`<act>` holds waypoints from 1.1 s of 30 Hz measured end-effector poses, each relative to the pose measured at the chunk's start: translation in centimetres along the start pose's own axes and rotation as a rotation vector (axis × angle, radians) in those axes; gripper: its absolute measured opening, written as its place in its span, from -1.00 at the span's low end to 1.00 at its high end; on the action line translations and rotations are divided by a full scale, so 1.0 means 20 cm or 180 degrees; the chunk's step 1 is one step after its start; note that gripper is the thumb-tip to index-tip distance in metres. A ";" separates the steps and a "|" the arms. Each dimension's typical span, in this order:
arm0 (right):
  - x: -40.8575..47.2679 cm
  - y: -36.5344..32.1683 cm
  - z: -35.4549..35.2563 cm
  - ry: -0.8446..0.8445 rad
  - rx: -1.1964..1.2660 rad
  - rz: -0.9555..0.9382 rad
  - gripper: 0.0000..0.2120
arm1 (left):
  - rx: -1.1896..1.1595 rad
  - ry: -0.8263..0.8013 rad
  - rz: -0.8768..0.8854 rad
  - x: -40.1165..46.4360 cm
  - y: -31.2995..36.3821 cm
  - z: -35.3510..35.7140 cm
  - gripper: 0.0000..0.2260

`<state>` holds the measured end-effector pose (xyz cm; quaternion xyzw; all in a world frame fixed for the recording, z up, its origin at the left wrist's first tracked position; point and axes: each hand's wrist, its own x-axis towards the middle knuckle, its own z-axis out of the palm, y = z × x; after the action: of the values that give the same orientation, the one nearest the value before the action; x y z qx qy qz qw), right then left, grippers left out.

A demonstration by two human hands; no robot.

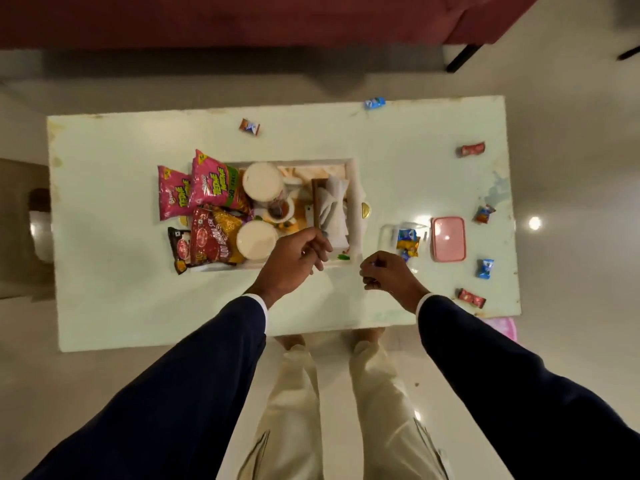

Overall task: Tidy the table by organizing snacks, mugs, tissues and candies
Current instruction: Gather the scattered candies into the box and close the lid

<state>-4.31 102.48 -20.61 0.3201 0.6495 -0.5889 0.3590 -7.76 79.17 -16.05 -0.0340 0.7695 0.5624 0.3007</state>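
This looks like a living room in a home. A low pale worktop (104, 237) stands on a glossy tiled floor (571, 341), with a dark red sofa (242, 19) just behind it. On the worktop are a tray (356, 188) with snack packets (214, 185), and scattered candies (472, 148), as after guests.

A dark red sofa (242, 19) stands beyond the table (104, 306) on pale floor (571, 358).

Pale green table (104, 209); pink and red snack packets (207, 188); pink lid (448, 239) (glossy); navy sleeves (194, 368); blue and red candies (485, 268).
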 end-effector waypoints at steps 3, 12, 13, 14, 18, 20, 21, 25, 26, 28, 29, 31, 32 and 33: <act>0.05 -0.28 -0.07 0.0069 0.0677 0.0109 -0.81 | 0.0304 0.0392 0.0633 0.13 0.15 -0.14 -0.73; 0.48 -1.10 -0.16 0.0592 -0.0180 -0.0488 -0.88 | 0.2237 0.1362 0.0933 0.69 0.39 -0.61 -0.79; 0.53 -1.14 -0.18 0.0739 -0.0594 -0.0726 -0.91 | 0.2474 0.1352 0.0648 0.75 0.38 -0.64 -0.77; 0.59 -1.18 -0.20 0.0932 -0.1136 -0.0996 -0.84 | 0.2665 0.1293 0.0348 0.82 0.38 -0.67 -0.73; 0.83 -1.29 -0.24 0.1209 -0.2402 -0.1636 -0.54 | 0.2909 0.0941 -0.0465 1.01 0.31 -0.79 -0.58; 0.94 -1.30 -0.26 0.1141 -0.2658 -0.1603 -0.47 | 0.3083 0.0813 -0.0577 1.07 0.26 -0.82 -0.53; 0.99 -1.29 -0.26 0.1089 -0.2773 -0.1585 -0.45 | 0.3206 0.0784 -0.0589 1.09 0.23 -0.83 -0.50; 1.12 -1.27 -0.30 0.0883 -0.3067 -0.1451 -0.56 | 0.3064 0.0635 -0.0837 1.16 0.15 -0.87 -0.33; 1.13 -1.26 -0.30 0.0856 -0.3134 -0.1396 -0.60 | 0.2952 0.0668 -0.0885 1.17 0.13 -0.88 -0.32; 1.17 -1.22 -0.29 0.0901 -0.3080 -0.1371 -0.69 | 0.2808 0.0738 -0.0930 1.19 0.08 -0.90 -0.34; 1.19 -1.19 -0.28 0.0944 -0.3054 -0.1460 -0.73 | 0.2771 0.0762 -0.0916 1.19 0.05 -0.90 -0.38; 1.20 -1.15 -0.28 0.1030 -0.2981 -0.1683 -0.80 | 0.2783 0.0818 -0.0774 1.19 0.01 -0.90 -0.48; 1.20 -1.14 -0.29 0.1055 -0.2948 -0.1766 -0.82 | 0.2797 0.0835 -0.0671 1.20 0.00 -0.89 -0.54; 1.21 -1.13 -0.30 0.1072 -0.2931 -0.1819 -0.83 | 0.2816 0.0845 -0.0570 1.20 -0.01 -0.88 -0.58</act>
<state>-36.70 106.03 -28.60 0.0315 0.9485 -0.2594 0.1793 -34.81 70.31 -24.93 -0.0404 0.9612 0.1430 0.2326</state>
